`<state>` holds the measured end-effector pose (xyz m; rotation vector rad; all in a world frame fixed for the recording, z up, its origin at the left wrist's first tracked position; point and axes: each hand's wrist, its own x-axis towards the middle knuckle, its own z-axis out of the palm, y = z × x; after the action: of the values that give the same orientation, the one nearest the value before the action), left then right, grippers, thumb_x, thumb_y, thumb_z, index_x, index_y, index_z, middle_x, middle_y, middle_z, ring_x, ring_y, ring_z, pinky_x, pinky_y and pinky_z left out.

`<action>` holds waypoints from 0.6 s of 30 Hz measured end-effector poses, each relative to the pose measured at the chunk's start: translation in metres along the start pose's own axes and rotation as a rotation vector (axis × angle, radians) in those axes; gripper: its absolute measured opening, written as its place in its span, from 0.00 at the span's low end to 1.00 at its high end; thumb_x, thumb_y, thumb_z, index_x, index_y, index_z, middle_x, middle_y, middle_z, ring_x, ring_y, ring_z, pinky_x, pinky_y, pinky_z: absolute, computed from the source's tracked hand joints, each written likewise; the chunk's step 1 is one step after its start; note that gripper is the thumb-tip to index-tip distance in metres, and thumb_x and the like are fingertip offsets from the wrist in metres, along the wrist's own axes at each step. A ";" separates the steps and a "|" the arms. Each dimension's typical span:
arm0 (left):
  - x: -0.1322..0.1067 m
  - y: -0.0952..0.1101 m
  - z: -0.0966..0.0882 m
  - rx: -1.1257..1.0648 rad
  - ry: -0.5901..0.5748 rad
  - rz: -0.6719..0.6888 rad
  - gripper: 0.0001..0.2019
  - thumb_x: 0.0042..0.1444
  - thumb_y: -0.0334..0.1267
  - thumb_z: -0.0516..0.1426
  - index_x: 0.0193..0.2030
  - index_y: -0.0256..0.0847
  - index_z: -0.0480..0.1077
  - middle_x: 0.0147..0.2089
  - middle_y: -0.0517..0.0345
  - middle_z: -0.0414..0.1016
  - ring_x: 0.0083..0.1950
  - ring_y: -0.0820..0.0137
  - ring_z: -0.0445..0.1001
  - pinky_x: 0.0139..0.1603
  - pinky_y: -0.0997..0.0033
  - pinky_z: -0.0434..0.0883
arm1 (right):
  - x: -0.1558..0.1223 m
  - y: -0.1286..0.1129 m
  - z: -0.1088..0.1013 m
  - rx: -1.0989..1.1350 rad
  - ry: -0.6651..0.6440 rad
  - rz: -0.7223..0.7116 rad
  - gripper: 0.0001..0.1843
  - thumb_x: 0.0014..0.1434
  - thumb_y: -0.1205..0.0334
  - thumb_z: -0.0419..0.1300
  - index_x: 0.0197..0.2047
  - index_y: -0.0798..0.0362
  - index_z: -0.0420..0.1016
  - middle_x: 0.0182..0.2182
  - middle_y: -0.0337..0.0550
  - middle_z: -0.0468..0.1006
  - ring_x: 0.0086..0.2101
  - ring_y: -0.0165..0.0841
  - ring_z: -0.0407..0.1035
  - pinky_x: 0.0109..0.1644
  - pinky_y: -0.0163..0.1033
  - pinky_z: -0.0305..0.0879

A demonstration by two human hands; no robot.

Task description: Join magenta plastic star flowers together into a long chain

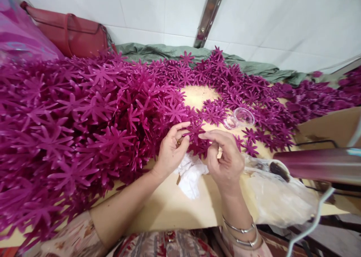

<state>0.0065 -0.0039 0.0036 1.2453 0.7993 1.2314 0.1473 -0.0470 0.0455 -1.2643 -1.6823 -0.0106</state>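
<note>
Between the two hands a magenta flower piece (195, 131) was pinched, the left hand (170, 151) closing thumb and fingers on its near edge, the right hand (225, 159) nipping its other side. Just beneath the grip lay a white cloth (190, 176) on the worktop (169, 208); left of it rose a heap of flowers (70, 118).
</note>
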 end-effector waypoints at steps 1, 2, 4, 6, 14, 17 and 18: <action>0.000 0.000 0.000 0.009 -0.001 0.001 0.17 0.67 0.35 0.56 0.62 0.43 0.66 0.57 0.49 0.79 0.56 0.69 0.80 0.59 0.68 0.76 | 0.000 0.001 0.001 -0.008 -0.008 -0.011 0.20 0.63 0.76 0.52 0.49 0.46 0.78 0.40 0.43 0.84 0.45 0.39 0.77 0.52 0.50 0.74; 0.000 0.000 0.000 0.010 -0.003 -0.002 0.18 0.67 0.34 0.56 0.62 0.43 0.66 0.57 0.49 0.79 0.57 0.69 0.80 0.60 0.67 0.76 | -0.001 0.001 0.001 -0.021 -0.036 -0.014 0.20 0.63 0.76 0.52 0.49 0.46 0.78 0.40 0.43 0.84 0.45 0.39 0.77 0.52 0.50 0.74; 0.000 0.000 0.000 -0.003 -0.004 -0.015 0.18 0.67 0.34 0.56 0.63 0.43 0.66 0.56 0.49 0.80 0.55 0.69 0.80 0.59 0.66 0.77 | -0.002 0.003 0.002 -0.035 -0.082 0.002 0.20 0.64 0.76 0.52 0.49 0.46 0.78 0.41 0.44 0.84 0.45 0.38 0.77 0.53 0.49 0.73; -0.001 -0.001 -0.001 0.006 -0.001 -0.035 0.18 0.67 0.34 0.56 0.63 0.44 0.65 0.55 0.49 0.80 0.50 0.69 0.81 0.53 0.68 0.78 | -0.003 0.005 0.001 -0.043 -0.041 0.045 0.19 0.64 0.75 0.52 0.50 0.47 0.78 0.43 0.44 0.84 0.46 0.39 0.77 0.54 0.49 0.72; -0.005 0.004 -0.003 0.284 0.036 0.096 0.19 0.65 0.28 0.54 0.61 0.44 0.68 0.52 0.52 0.80 0.53 0.68 0.79 0.57 0.67 0.75 | 0.030 0.028 -0.021 -0.306 -0.081 0.257 0.12 0.64 0.68 0.55 0.47 0.51 0.78 0.44 0.50 0.81 0.47 0.44 0.73 0.55 0.51 0.69; -0.005 0.006 -0.002 0.502 0.006 0.161 0.20 0.63 0.26 0.53 0.60 0.42 0.69 0.50 0.51 0.80 0.51 0.66 0.79 0.56 0.63 0.75 | 0.046 0.042 -0.016 -0.427 -0.231 0.230 0.12 0.63 0.68 0.57 0.47 0.52 0.79 0.45 0.52 0.80 0.47 0.47 0.71 0.57 0.53 0.65; -0.006 0.006 -0.001 0.586 -0.010 0.182 0.20 0.62 0.25 0.53 0.59 0.41 0.69 0.49 0.50 0.79 0.51 0.64 0.78 0.56 0.61 0.75 | 0.050 0.046 -0.011 -0.457 -0.269 0.214 0.13 0.63 0.69 0.57 0.48 0.53 0.80 0.45 0.53 0.80 0.47 0.47 0.70 0.57 0.53 0.64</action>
<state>0.0023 -0.0098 0.0084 1.8266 1.1045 1.1696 0.1902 0.0043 0.0624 -1.8524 -1.8250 -0.1054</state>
